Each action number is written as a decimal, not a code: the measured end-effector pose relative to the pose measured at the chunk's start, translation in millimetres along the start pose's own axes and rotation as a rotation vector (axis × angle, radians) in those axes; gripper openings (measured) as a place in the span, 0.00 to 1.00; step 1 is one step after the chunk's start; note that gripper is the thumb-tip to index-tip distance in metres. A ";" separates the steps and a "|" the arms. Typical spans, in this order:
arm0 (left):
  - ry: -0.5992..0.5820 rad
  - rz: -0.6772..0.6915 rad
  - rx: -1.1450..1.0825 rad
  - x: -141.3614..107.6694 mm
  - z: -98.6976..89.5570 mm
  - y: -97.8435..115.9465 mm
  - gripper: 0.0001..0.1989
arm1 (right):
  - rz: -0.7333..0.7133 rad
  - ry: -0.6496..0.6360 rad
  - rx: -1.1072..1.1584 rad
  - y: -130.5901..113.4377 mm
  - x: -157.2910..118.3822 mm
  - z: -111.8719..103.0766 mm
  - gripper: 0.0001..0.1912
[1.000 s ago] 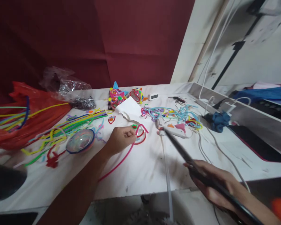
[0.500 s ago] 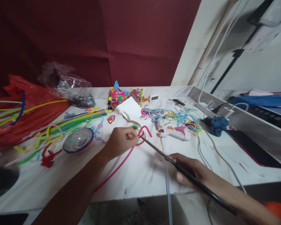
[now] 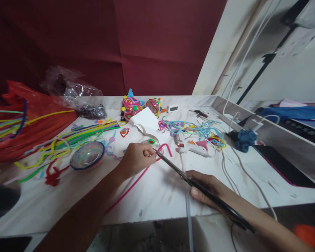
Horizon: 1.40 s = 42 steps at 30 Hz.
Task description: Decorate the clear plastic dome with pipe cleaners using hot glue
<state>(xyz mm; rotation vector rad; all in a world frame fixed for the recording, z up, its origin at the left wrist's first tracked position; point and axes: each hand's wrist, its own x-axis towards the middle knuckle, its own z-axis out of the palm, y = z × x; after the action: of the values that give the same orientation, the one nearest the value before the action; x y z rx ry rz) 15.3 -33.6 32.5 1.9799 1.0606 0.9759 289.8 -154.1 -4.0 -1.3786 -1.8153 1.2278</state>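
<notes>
My left hand [image 3: 139, 158] is closed in a pinch on a pink pipe cleaner [image 3: 132, 185], whose bent end sticks up past the fingers while its long tail runs down to the table's front edge. In my right hand [image 3: 208, 187] are long black-handled scissors [image 3: 170, 163]. Their blades look closed or nearly so, with the tips at my left fingertips beside the pipe cleaner. Just behind my left hand lie a green and red round piece [image 3: 151, 141] and a curved red piece, partly hidden.
A glue gun [image 3: 191, 148] and a tangle of pipe cleaners [image 3: 194, 127] lie to the right. Leftward are a clear bowl with a blue rim [image 3: 87, 155], a pipe cleaner bundle [image 3: 94, 130] and a red bag [image 3: 39, 122]. Decorated balls [image 3: 132, 108] stand behind a white paper [image 3: 147, 120].
The scissors have swung slightly, their handles lower and further left, and their tips have come closer to my left fingers. My left hand has hardly moved.
</notes>
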 end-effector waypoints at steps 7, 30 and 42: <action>0.004 -0.024 0.025 -0.6 2.2 -1.4 0.08 | 0.006 -0.004 0.022 -2.0 6.3 2.5 0.40; -0.003 -0.065 0.050 -0.9 5.0 -2.4 0.06 | 0.064 0.021 -0.029 -14.5 8.6 16.6 0.31; -0.012 -0.090 0.105 1.3 5.1 -7.3 0.07 | 0.017 0.085 -0.125 -13.1 8.3 14.3 0.31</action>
<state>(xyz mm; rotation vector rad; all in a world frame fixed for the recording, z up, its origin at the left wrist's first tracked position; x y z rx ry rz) 17.5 -30.4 24.4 2.0004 1.2050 0.8757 269.3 -151.9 0.7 -1.4946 -1.8510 1.0629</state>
